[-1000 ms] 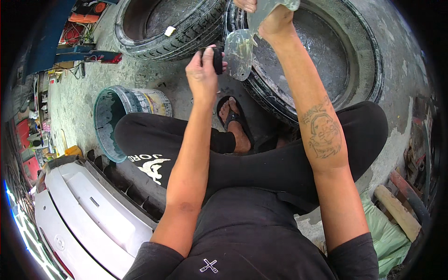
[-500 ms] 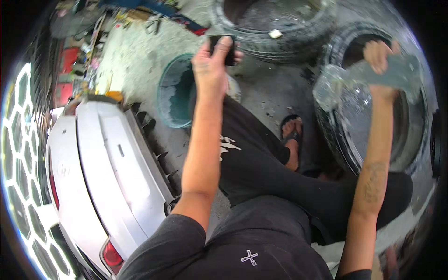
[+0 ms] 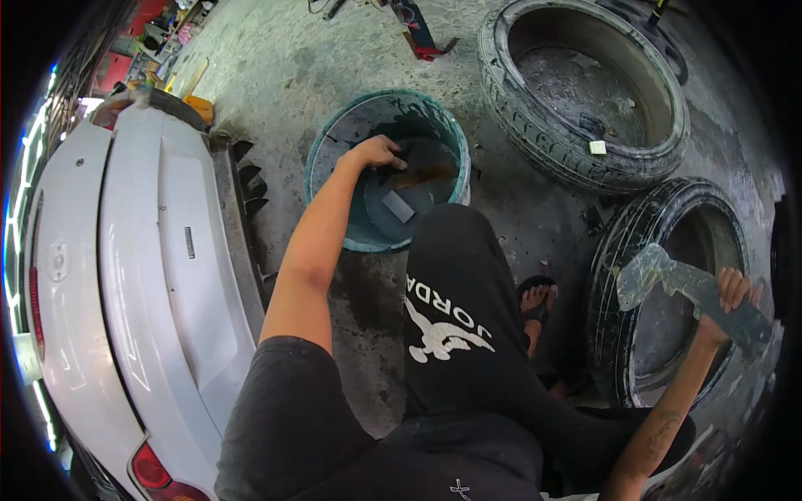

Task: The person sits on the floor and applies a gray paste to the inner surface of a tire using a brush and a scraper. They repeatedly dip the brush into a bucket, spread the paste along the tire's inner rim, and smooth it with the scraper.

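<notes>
My left hand (image 3: 378,154) reaches over the rim of a green round bucket (image 3: 312,167). Its fingers are curled down close to dark water; what lies beneath them is too dark to make out. A grey rectangular block (image 3: 398,207) sits in the water near that hand. At the right, my right hand (image 3: 733,290) is shut on a flat grey bent part (image 3: 681,280), with a rough, pale patch at its wider far end. That part is held over the nearer tyre (image 3: 614,288), above its opening.
A second tyre (image 3: 535,138) lies at the back right, with a small pale block (image 3: 597,148) on its rim. The rear of a white car (image 3: 159,250) fills the left side. A red-footed stand (image 3: 422,42) is on the floor behind the bucket.
My left hand, which held a black block, has gone down into the bucket. My right hand has come nearer to me with the grey part. The view has also shifted.
</notes>
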Available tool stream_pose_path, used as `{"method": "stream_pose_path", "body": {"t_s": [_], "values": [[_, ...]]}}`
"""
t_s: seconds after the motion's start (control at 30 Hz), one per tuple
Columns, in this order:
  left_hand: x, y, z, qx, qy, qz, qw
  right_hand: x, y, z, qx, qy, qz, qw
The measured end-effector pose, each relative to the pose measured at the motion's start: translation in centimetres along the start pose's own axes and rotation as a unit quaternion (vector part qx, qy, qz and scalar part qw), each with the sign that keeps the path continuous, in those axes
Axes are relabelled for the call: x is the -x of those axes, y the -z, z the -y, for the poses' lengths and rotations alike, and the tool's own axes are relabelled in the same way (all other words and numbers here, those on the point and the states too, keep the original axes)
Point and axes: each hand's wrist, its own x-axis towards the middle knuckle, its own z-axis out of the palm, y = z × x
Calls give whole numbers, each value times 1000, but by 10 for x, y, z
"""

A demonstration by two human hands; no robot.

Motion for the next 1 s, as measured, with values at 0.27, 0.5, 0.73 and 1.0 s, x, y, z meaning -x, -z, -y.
{"method": "stream_pose_path", "body": {"t_s": [0.27, 0.5, 0.73, 1.0], "values": [[-26, -5, -32, -83, -32, 167, 982, -10, -28, -3, 76, -4, -20, 997], [-5, -30, -68, -198, -87, 382, 898, -19, -53, -3, 119, -15, -8, 993], [-2, -111, 33, -284, 14, 382, 879, -18, -49, -16, 47, -12, 19, 999], [72, 54, -84, -5, -226, -156, 961, -13, -78, -4, -10, 8, 15, 1000]]}}
